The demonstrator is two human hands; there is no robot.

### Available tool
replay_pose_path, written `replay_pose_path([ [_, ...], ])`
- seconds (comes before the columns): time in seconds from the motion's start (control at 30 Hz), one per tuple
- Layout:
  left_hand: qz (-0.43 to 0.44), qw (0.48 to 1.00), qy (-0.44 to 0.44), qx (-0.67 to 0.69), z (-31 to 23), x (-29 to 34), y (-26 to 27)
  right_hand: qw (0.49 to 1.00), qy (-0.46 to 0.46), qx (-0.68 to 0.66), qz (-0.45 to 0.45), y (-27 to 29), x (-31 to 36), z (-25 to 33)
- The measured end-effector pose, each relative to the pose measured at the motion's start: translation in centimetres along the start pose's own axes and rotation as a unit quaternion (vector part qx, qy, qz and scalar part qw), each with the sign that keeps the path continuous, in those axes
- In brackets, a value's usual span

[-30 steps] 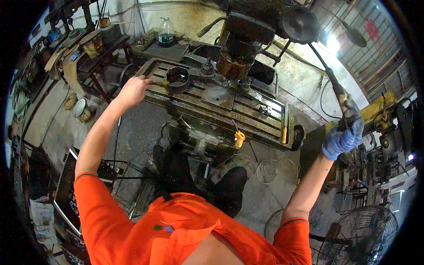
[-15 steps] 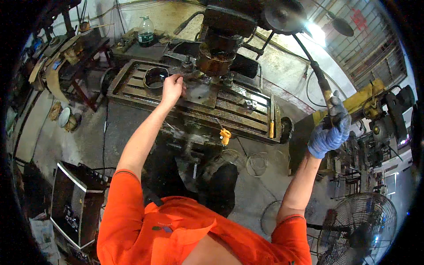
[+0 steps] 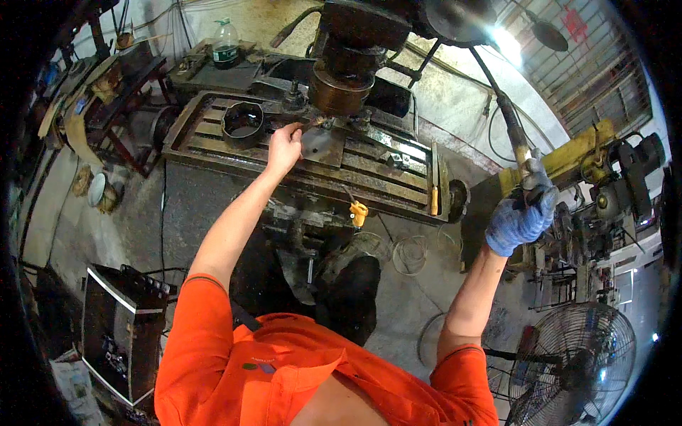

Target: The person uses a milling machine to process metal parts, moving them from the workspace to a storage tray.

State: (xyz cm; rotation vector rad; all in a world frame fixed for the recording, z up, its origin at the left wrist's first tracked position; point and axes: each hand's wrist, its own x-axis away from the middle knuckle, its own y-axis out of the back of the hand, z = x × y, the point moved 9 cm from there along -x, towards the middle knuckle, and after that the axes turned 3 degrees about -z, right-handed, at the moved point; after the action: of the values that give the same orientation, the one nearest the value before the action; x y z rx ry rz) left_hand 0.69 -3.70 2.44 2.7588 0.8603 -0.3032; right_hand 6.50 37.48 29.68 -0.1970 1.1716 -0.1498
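Observation:
My bare left hand (image 3: 285, 150) is closed in a pinch on a thin dark stick-like tool (image 3: 307, 125), whose tip reaches toward the work under the machine's spindle head (image 3: 341, 89). The tool's kind is hard to make out. A round dark pot (image 3: 243, 122) sits on the slotted machine table (image 3: 234, 152), left of that hand. Up at the right, my right hand (image 3: 522, 216), in a blue-grey glove, wraps round the end of a long dark lever (image 3: 508, 113) that slopes down from the machine. A flat metal plate (image 3: 320, 148) lies below the spindle.
A yellow-handled file-like tool (image 3: 435, 199) and a small metal block (image 3: 394, 160) lie on the table's right part. A yellow handle (image 3: 358, 213) hangs at its front edge. A caged fan (image 3: 575, 355) stands lower right, a dark open box (image 3: 117, 334) lower left. A clear bottle (image 3: 225, 44) stands behind.
My left hand has moved a little right, away from the pot and closer to the spindle, with the thin tool. My right hand stays on the lever. The whole view has shifted slightly.

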Motion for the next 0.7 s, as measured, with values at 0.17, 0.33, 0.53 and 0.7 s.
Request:
replay_pose_path([
  [0.17,0.033,0.995,0.038,0.083,0.2,0.5,1.6,0.999,0.008,0.031,0.000,-0.3,0.6,0.1],
  [0.33,0.041,0.987,0.066,0.141,-0.6,2.2,5.2,0.995,0.002,0.096,-0.013,0.3,1.5,-0.3],
  [0.53,-0.018,0.983,0.046,0.174,-0.3,2.4,12.5,0.998,-0.031,0.033,-0.032,0.1,2.6,-1.0],
  [0.7,-0.085,0.971,0.085,0.204,1.8,0.7,17.3,0.976,0.027,0.215,-0.002,0.0,3.4,-0.6],
])
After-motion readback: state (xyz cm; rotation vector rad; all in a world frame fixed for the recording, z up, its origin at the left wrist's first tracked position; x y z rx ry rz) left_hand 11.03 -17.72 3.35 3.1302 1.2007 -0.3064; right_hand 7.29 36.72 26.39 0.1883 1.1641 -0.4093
